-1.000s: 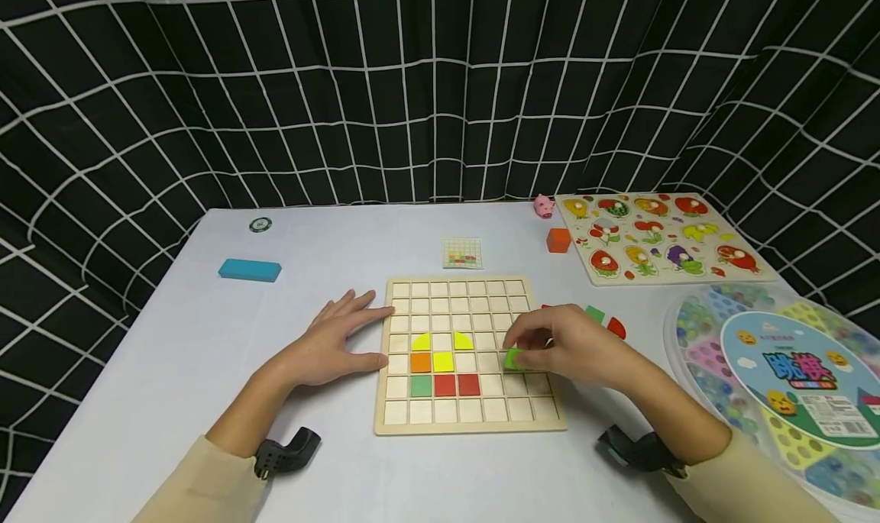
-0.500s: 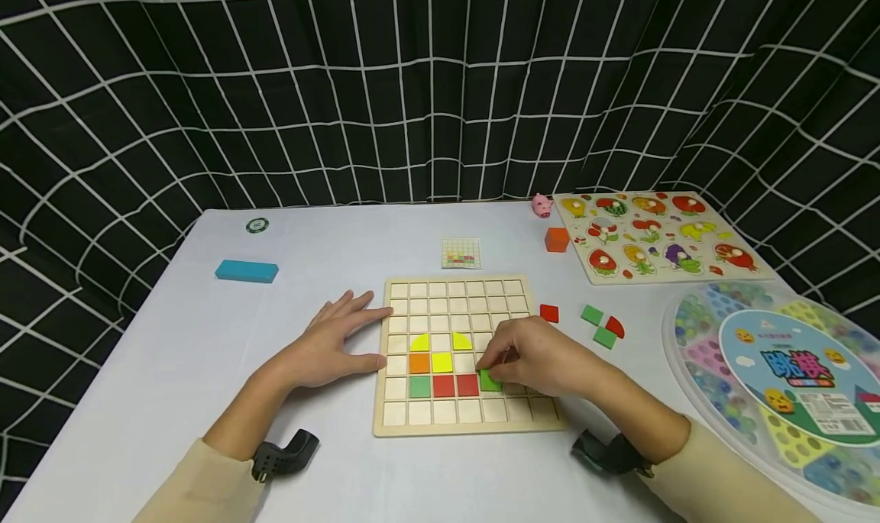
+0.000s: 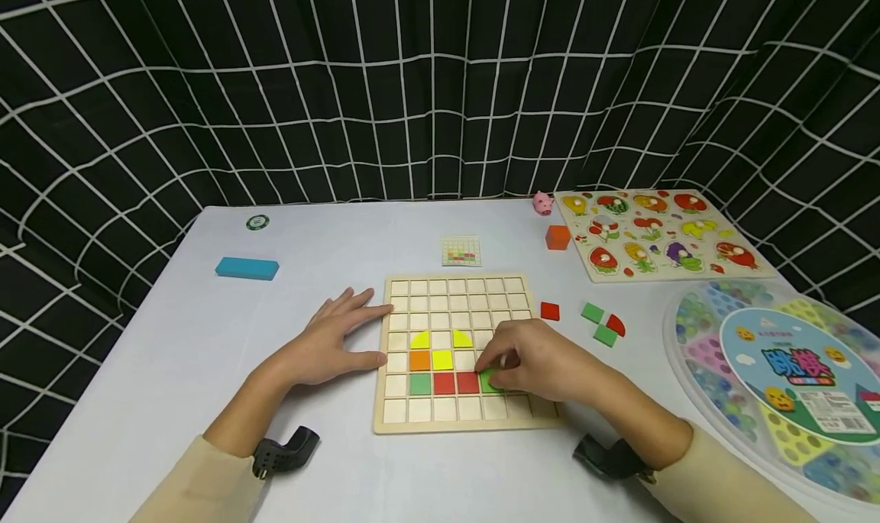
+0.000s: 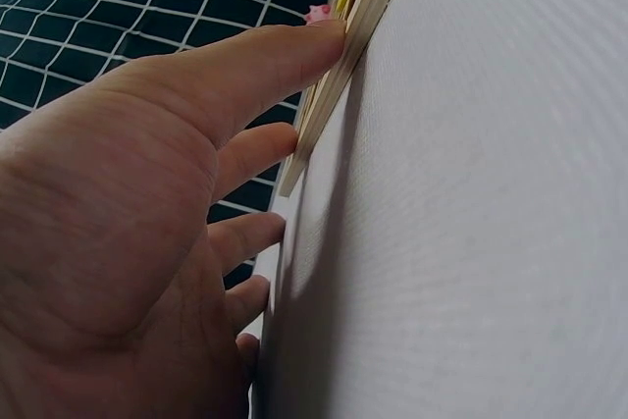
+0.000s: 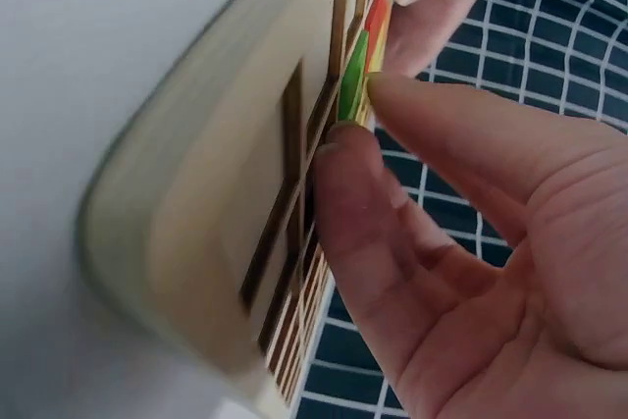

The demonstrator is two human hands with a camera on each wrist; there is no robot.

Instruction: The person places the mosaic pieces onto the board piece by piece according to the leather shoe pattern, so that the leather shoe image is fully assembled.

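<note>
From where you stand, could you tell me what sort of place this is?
Probably a staged tabletop recording booth for puzzle play: a black grid-lined curtain encloses a white table holding a wooden grid board, a fruit peg puzzle and a marble game box.

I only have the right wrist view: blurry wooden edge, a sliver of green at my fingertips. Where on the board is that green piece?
Observer: From the head view, the right hand holds the bright green square tile in the wooden grid board, second row from the near edge, just right of the two red square tiles.
Operator: What is the other hand doing?
Observer: The left hand lies flat on the white table, fingertips against the board's left edge.
Operator: Any loose pieces left?
Observer: Yes, right of the board: a red square tile, two green square tiles and a red quarter-round tile.
</note>
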